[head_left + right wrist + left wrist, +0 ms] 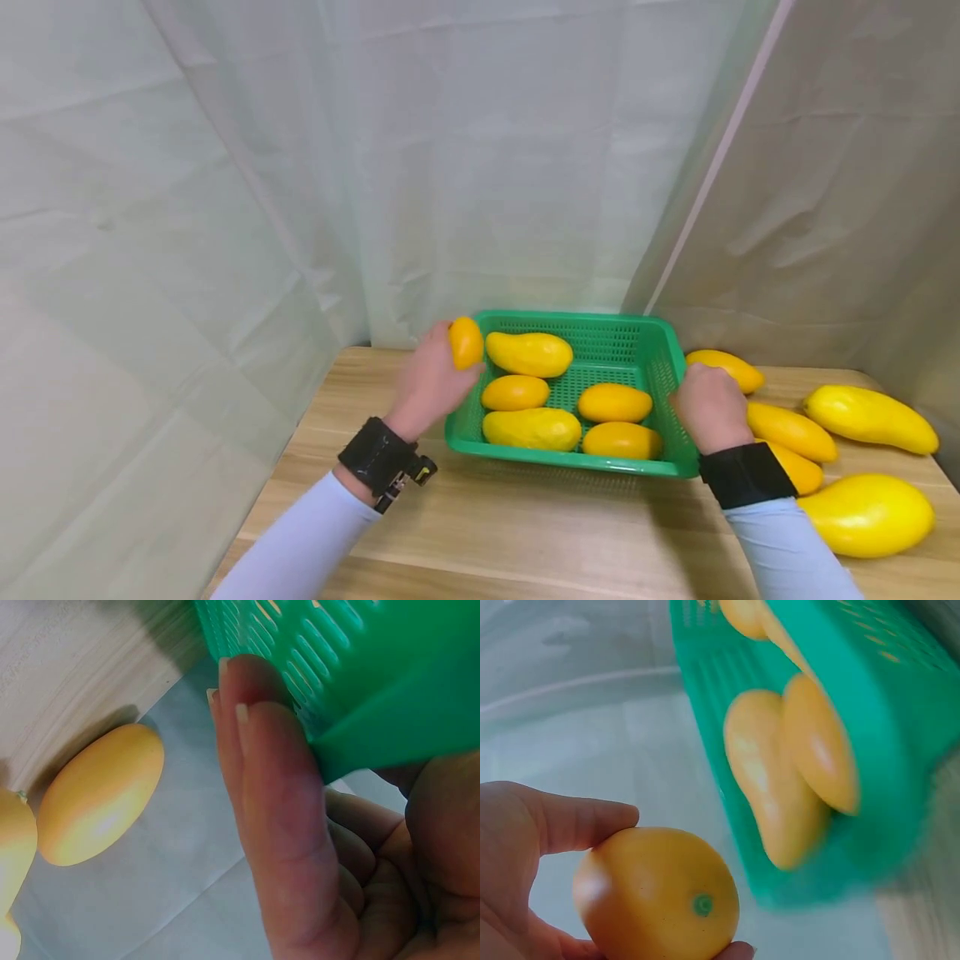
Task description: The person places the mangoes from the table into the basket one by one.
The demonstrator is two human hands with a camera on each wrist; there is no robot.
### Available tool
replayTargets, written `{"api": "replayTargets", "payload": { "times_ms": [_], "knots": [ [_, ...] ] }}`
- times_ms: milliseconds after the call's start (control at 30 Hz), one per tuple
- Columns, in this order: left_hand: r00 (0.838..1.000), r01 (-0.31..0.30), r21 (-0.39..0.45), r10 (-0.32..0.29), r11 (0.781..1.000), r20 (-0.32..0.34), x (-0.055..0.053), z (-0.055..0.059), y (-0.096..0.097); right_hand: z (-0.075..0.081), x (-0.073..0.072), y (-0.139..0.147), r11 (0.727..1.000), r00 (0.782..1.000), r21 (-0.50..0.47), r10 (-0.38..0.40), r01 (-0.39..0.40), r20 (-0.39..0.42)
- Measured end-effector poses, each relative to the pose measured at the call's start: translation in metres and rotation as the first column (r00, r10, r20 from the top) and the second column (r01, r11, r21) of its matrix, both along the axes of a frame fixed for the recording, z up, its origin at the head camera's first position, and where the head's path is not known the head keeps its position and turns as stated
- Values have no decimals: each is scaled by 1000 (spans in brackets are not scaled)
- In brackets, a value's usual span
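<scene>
A yellow-orange mango is held between the thumb and fingers of my left hand, above the left rim of a green plastic basket. The left wrist view shows the green stem end of that mango. My right hand grips the basket's right rim, fingers along its outer wall. Inside the basket lie two papayas, one at the back and one at the front. A mango sits between them, and two more mangoes lie on the right side.
On the wooden table, right of the basket, lie several fruits: mangoes near my right hand, a long papaya and a large papaya beside my right sleeve. A pale curtain hangs behind the table and along its sides.
</scene>
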State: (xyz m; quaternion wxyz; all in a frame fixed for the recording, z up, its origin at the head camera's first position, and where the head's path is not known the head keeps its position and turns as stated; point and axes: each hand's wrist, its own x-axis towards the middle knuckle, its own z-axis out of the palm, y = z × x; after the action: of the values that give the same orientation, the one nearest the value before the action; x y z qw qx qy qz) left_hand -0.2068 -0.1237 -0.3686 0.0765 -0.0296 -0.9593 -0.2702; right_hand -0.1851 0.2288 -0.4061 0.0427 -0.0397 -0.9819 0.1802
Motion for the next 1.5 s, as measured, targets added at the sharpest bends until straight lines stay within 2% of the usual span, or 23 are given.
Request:
{"api": "replayTargets", "payload": {
  "times_ms": [133,367,567,800,900,1033,1133,1367,1500],
  "knots": [
    [998,51,35,-50,998,-27,-5,8,29,0,-1,0,1000,1000,3,3,-3,-5],
    [987,160,49,-159,986,-23,-17,14,79,0,-2,2,1000,1000,3,0,0,17],
    [968,252,96,-249,963,-42,-27,13,112,2,-1,1,1000,1000,7,3,-3,30],
    [932,363,77,-361,929,-31,-39,5,145,4,4,0,1000,1000,11,-3,3,21],
    [906,423,29,-423,906,-16,-44,1,157,4,5,0,1000,1000,9,-8,8,24],
    [859,512,-61,-512,857,13,-53,-4,171,4,7,-2,1000,1000,12,-12,12,17],
    [833,552,-132,-552,823,41,-60,-8,179,5,8,-3,1000,1000,14,-8,7,15],
    [796,603,-238,-596,762,107,-68,-16,186,5,8,-5,1000,999,14,-17,16,40],
    [789,611,-275,-599,743,137,-72,-23,186,5,8,-6,1000,999,16,-19,19,38]
  ]
}}
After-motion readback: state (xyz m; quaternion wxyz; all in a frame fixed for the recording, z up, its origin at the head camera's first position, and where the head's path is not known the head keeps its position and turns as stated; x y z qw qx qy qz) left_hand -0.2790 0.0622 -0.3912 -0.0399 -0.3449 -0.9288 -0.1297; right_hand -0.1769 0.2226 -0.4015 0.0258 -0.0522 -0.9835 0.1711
